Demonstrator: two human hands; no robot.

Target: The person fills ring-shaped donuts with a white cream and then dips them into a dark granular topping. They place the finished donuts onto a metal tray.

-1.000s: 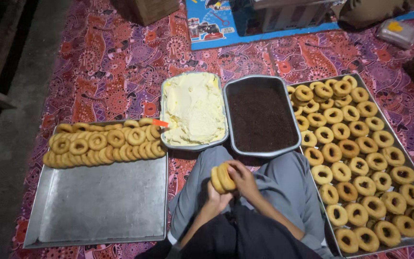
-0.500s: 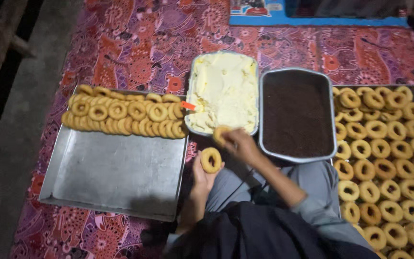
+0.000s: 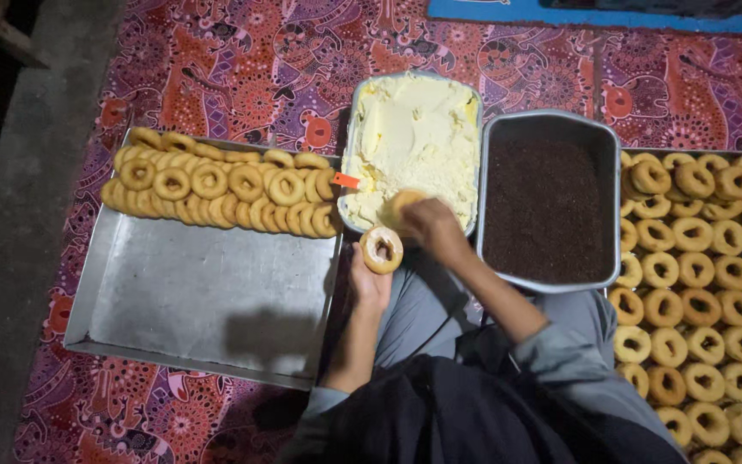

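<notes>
Patterned red-and-purple cloth [image 3: 242,51] over the floor, grey concrete strip [image 3: 10,258] down the left edge of the frame, dim light.

Bottom centre: lap in grey trousers [image 3: 414,309], dark garment below. Seated close, so all trays within arm's reach.

Left hand [image 3: 369,283] just above the lap, fingers closed round one ring biscuit half [image 3: 382,249], pale flat face turned up — probably held so for spreading.

Right hand [image 3: 433,230] a little higher, at the near rim of the white tub of pale cream [image 3: 414,137]; fingers pinched on a second biscuit piece [image 3: 404,204], dipped toward the cream. Whether it actually touched the cream: cannot tell.

Orange-handled utensil [image 3: 345,180] resting at the tub's left rim, within reach.

Centre left: large metal tray [image 3: 208,292], mostly bare; rows of ring biscuits [image 3: 216,185] packed overlapping along its far edge, seemingly filled from the back forward.

Right of the tub: grey pan of dark sprinkles [image 3: 547,206], touching it side by side.

Right edge: second tray with plain ring biscuits [image 3: 706,283] laid flat in rows, apparently the supply.
</notes>
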